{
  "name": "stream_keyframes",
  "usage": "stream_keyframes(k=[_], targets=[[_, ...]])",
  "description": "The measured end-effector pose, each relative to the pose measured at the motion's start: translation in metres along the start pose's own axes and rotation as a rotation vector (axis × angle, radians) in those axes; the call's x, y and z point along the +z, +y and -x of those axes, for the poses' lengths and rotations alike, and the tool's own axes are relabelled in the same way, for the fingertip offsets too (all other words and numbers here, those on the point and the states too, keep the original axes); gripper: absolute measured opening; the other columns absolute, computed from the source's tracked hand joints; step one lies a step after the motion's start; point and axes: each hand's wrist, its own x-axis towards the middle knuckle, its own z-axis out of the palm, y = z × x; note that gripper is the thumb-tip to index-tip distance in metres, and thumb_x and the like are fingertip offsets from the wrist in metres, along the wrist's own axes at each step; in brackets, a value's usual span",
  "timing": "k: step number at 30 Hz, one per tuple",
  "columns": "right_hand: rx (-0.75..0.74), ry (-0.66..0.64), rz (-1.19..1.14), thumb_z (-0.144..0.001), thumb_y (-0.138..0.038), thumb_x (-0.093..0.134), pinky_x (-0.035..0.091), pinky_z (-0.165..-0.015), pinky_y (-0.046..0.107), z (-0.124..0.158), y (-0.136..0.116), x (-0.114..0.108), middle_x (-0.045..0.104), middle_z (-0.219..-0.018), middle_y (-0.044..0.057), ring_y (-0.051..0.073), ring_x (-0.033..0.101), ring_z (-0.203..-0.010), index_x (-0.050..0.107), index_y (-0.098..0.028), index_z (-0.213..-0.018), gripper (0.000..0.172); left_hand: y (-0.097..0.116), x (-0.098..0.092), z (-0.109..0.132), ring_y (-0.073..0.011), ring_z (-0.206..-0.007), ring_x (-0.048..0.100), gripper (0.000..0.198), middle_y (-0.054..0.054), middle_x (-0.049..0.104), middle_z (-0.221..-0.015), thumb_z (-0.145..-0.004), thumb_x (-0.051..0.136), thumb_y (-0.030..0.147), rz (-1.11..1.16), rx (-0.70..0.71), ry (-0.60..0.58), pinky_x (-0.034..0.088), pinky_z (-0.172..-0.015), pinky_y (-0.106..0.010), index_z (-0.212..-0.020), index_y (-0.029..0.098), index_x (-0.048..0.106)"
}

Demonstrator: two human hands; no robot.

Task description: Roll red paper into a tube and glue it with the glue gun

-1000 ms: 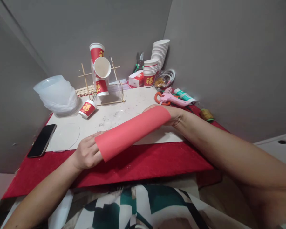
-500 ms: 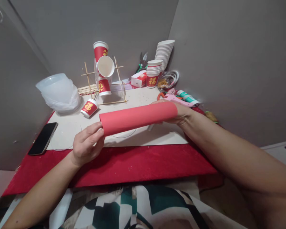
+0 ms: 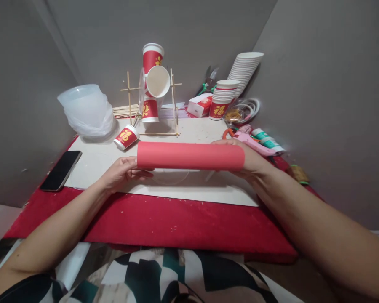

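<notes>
A sheet of red paper, curved into a roll, lies level across both hands above the white board. My left hand grips its left end, with the fingertips under the lower edge. At the other end my right hand holds the paper from behind and inside, its fingers mostly covered by the sheet. Behind the roll stands a frame of thin wooden sticks carrying red and white paper cups. One more paper cup lies tilted near the frame's left foot.
A white plastic bag and a phone are at the left. Stacked cups, pliers, a small box and a pink glue gun sit at the back right. Red cloth covers the table's front; grey walls enclose the back.
The roll has levelled out from its slant, its right end coming down. My left hand has shifted from the end opening to beneath the lower edge, fingers straighter. The camera view has turned slightly.
</notes>
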Motion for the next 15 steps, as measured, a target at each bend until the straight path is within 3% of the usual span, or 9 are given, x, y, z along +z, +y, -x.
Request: stream_keyframes(k=[2,4,8,15], targets=[[0.051,0.03,-0.011,-0.059,-0.028,0.083,0.051,-0.045,0.029,0.002,-0.004,0.007,0.07,-0.061,0.007,0.018,0.063,-0.049,0.07,-0.016,-0.066,0.018,-0.002,0.001,0.0,-0.0247,-0.078,0.076,0.039,-0.013,0.08,-0.089,-0.067,0.085,0.047,0.008,-0.049,-0.008,0.061,-0.072,-0.034,-0.09,0.016,0.08],[0.105,0.082,-0.016,-0.052,-0.025,0.081,0.05,-0.043,0.028,0.004,-0.009,0.015,0.069,-0.056,0.005,0.018,0.061,-0.044,0.07,-0.018,-0.062,0.017,-0.003,0.003,0.001,-0.0222,-0.073,0.075,0.031,-0.011,0.08,-0.082,-0.065,0.087,0.039,0.0,-0.076,0.012,0.06,-0.068,-0.031,-0.085,0.016,0.08],[0.098,0.116,0.05,-0.05,-0.021,0.076,0.047,-0.046,0.024,0.008,-0.017,0.029,0.07,-0.058,0.001,0.014,0.06,-0.048,0.075,-0.018,-0.065,0.015,-0.003,0.008,0.003,-0.0195,-0.059,0.07,0.023,-0.009,0.076,-0.066,-0.063,0.085,0.032,-0.04,-0.079,0.06,0.055,-0.057,-0.028,-0.077,0.014,0.08],[0.126,0.093,0.054,-0.05,-0.021,0.076,0.044,-0.05,0.022,0.008,-0.016,0.037,0.07,-0.06,0.0,0.011,0.057,-0.05,0.076,-0.018,-0.062,0.012,0.001,0.012,0.006,-0.0217,-0.062,0.071,0.018,-0.005,0.078,-0.072,-0.063,0.084,0.028,-0.08,-0.063,0.074,0.057,-0.059,-0.032,-0.077,0.017,0.08]])
